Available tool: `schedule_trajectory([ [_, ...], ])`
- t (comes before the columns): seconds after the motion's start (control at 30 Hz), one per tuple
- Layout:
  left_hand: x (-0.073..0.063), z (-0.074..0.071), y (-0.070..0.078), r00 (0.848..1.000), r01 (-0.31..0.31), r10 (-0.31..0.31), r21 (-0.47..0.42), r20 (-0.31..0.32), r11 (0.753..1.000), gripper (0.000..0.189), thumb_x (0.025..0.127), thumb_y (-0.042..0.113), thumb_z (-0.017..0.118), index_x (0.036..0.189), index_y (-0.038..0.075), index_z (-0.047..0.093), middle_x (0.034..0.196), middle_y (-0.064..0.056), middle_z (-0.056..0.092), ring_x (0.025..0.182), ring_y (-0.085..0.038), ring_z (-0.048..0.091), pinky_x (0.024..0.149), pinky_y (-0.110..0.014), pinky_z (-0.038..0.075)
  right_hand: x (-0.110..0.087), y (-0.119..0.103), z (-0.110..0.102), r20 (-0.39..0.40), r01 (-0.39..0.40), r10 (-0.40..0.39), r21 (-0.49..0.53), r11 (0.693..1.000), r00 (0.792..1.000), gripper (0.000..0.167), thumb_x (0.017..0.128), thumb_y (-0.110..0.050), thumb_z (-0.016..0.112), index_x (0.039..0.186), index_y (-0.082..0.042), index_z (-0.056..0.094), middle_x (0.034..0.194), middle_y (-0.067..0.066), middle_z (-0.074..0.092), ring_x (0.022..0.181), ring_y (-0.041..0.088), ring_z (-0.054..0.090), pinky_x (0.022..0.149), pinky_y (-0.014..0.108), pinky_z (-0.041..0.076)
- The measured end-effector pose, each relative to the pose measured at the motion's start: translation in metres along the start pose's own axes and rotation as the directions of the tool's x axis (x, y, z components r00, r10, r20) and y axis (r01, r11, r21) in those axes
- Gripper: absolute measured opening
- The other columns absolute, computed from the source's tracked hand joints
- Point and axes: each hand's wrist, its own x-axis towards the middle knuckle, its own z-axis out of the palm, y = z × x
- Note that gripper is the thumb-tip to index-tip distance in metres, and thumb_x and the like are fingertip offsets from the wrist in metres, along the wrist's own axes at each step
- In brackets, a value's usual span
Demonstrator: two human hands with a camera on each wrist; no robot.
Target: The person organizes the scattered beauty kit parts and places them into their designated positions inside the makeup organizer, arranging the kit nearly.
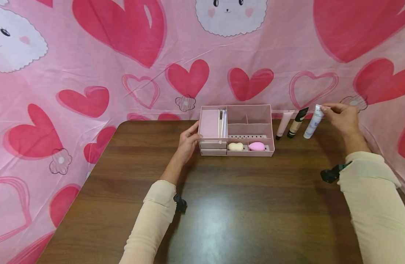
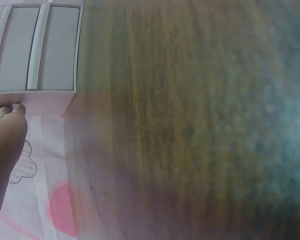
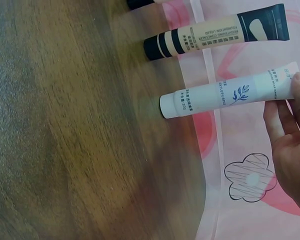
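My left hand (image 1: 188, 141) holds the left side wall of a pink makeup organizer (image 1: 213, 123), with the thumb at its front corner. The left wrist view catches my fingers against that wall, beside two drawer fronts (image 2: 58, 47). Over on the right, my right hand (image 1: 343, 119) pinches the top crimped end of a white tube (image 1: 313, 123), which stands cap down, leaning slightly. Blue leaf print and lettering show on this tube in the right wrist view. To its left are a beige foundation tube with black ends (image 1: 295, 126) and a pink tube with a black cap (image 1: 284, 124).
Slim brushes (image 1: 222, 123) stand in the organizer's upper left part. A cream sponge (image 1: 236, 146) and a pink sponge (image 1: 256, 146) sit in its front compartments. Behind the brown wooden table (image 1: 139, 165) hangs a pink cloth with hearts (image 1: 189, 79).
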Motion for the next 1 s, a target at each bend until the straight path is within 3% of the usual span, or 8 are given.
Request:
schedule_trajectory([
  [0.3,0.000,0.000,-0.001,1.000,-0.001,0.001,-0.002,0.007,1.000,0.068,0.086,-0.014,0.044,0.152,-0.012,0.031,0.163,-0.027,0.031,0.141,-0.031,0.040,0.092,-0.012,0.050,-0.006,-0.006,0.004,-0.030,0.018,-0.017,0.009,1.000,0.999,0.041,0.095,0.000,0.064,0.081,-0.036,0.076,0.070,-0.031,0.069,0.063,-0.015,0.061,0.063,0.001,0.046],
  [0.57,0.001,-0.001,-0.001,1.000,0.000,0.001,-0.012,0.012,1.000,0.068,0.087,-0.014,0.044,0.153,-0.013,0.029,0.163,-0.028,0.030,0.146,-0.035,0.034,0.092,-0.011,0.050,-0.005,0.001,0.002,-0.071,0.032,-0.037,-0.071,0.997,0.997,0.040,0.095,-0.004,0.067,0.082,-0.040,0.076,0.071,-0.037,0.066,0.069,-0.018,0.056,0.067,-0.002,0.043],
  [0.83,0.002,-0.002,-0.002,1.000,0.005,-0.005,-0.006,0.007,1.000,0.068,0.086,-0.016,0.043,0.152,-0.013,0.031,0.163,-0.028,0.031,0.144,-0.035,0.036,0.092,-0.013,0.050,-0.010,-0.013,0.008,-0.074,0.046,-0.049,-0.041,0.998,0.996,0.047,0.093,0.003,0.064,0.078,-0.040,0.075,0.070,-0.035,0.067,0.068,-0.018,0.057,0.066,-0.002,0.044],
  [1.0,0.001,-0.001,-0.001,1.000,0.002,-0.002,-0.007,0.004,1.000,0.067,0.086,-0.016,0.043,0.152,-0.012,0.031,0.162,-0.028,0.032,0.145,-0.035,0.036,0.092,-0.013,0.050,-0.012,-0.023,0.007,-0.018,0.021,-0.020,0.057,0.998,1.000,0.042,0.095,0.002,0.064,0.080,-0.034,0.078,0.071,-0.028,0.071,0.065,-0.014,0.062,0.063,0.002,0.049],
])
